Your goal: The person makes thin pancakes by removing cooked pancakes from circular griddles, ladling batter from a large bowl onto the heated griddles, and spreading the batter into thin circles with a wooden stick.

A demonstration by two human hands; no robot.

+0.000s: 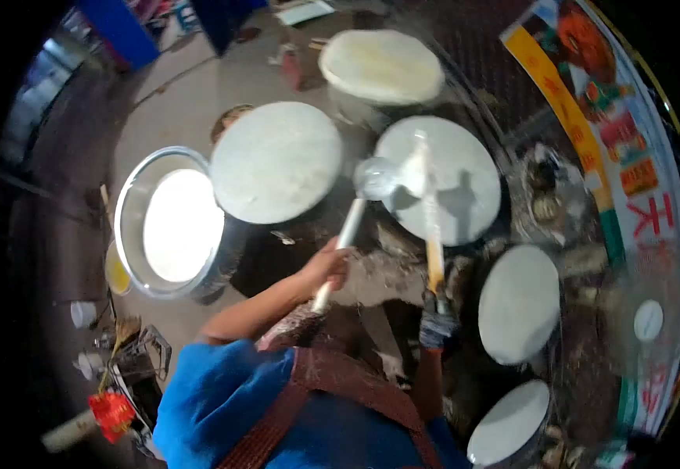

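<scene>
Bare, my left hand (329, 266) is closed around the pale handle of a ladle (377, 178), whose round bowl is near the left edge of a round white griddle (471, 148). My right hand (437, 322), in a grey glove, grips a long spreader (433, 227) with a yellowish lower shaft and a whitish upper part lying over that griddle. Something white (413, 173) shows between the ladle bowl and the spreader; it is blurred, and I cannot tell whether it is batter.
A metal pot (125, 227) of white liquid stands at the left. More round white plates are around me: one at upper left (277, 162), one at the top (381, 66), and two at right (519, 305) and lower right (509, 422). A printed banner (621, 148) hangs right.
</scene>
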